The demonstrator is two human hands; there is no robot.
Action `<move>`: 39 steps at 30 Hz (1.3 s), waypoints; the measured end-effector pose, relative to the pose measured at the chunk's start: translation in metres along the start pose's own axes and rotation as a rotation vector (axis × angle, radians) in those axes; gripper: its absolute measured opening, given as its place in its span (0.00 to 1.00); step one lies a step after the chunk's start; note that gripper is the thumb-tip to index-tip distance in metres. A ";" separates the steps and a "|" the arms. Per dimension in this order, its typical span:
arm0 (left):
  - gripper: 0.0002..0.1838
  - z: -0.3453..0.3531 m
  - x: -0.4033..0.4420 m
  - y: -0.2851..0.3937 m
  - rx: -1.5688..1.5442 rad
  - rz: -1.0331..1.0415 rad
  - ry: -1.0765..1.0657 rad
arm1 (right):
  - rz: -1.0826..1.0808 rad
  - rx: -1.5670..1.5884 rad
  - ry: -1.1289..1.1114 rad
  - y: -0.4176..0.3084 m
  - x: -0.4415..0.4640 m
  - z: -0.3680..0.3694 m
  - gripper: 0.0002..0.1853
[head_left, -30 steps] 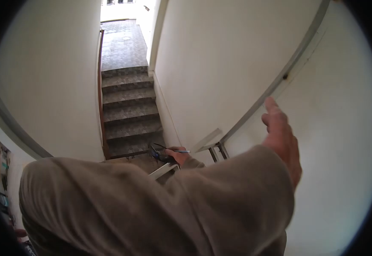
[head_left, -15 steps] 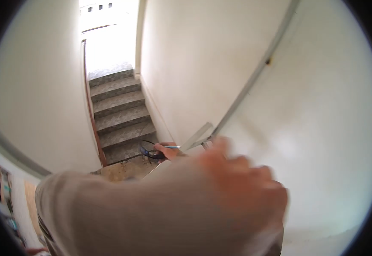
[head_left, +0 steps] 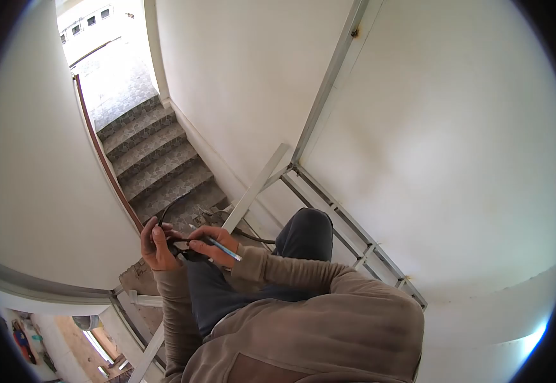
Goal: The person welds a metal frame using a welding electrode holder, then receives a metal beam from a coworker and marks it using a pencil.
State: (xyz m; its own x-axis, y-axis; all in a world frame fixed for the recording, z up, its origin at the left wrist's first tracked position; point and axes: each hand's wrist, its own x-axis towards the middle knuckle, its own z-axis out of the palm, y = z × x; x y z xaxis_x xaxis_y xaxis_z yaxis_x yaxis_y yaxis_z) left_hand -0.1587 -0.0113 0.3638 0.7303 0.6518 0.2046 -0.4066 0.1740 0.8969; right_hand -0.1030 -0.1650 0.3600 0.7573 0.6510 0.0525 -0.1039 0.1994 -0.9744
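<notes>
In front of my lap, both hands hold a pair of dark glasses [head_left: 196, 256], its thin black temple arm pointing up toward the steps. My left hand [head_left: 156, 247] pinches the glasses at their left side, fingers partly folded. My right hand [head_left: 217, 239] grips the other side between thumb and fingers. A light-blue pencil [head_left: 225, 249] is tucked in that same hand, slanting across the fingers. Parts of the glasses are hidden behind the fingers.
Stone-patterned steps [head_left: 156, 159] rise to a bright doorway. A metal frame [head_left: 335, 207] runs along the white wall [head_left: 444, 127] at right, with a pale bar [head_left: 255, 188] leaning near it. My bent knee [head_left: 306, 233] is beside the frame. Tools [head_left: 22, 341] show at lower left.
My left hand, raised and blurred close to the camera before, has come down to the glasses. My right hand still has the glasses and pencil. The view has tilted and shifted.
</notes>
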 end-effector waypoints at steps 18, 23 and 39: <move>0.11 0.036 -0.029 0.284 0.268 0.935 -1.255 | 0.256 -0.050 0.279 0.016 0.011 -0.109 0.13; 0.10 0.049 -0.076 0.318 0.707 0.651 -0.924 | 0.144 -0.222 0.258 0.024 0.017 -0.102 0.15; 0.23 0.061 -0.089 0.154 -0.412 0.790 -0.905 | 0.259 -0.378 0.102 0.061 0.037 -0.119 0.16</move>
State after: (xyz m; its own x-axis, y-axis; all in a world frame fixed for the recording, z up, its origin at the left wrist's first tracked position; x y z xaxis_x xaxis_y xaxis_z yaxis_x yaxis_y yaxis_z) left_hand -0.2535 -0.0874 0.5075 0.2586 -0.0242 0.9657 -0.9221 0.2919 0.2542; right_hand -0.0045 -0.2162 0.2760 0.7989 0.5649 -0.2065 -0.0703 -0.2533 -0.9648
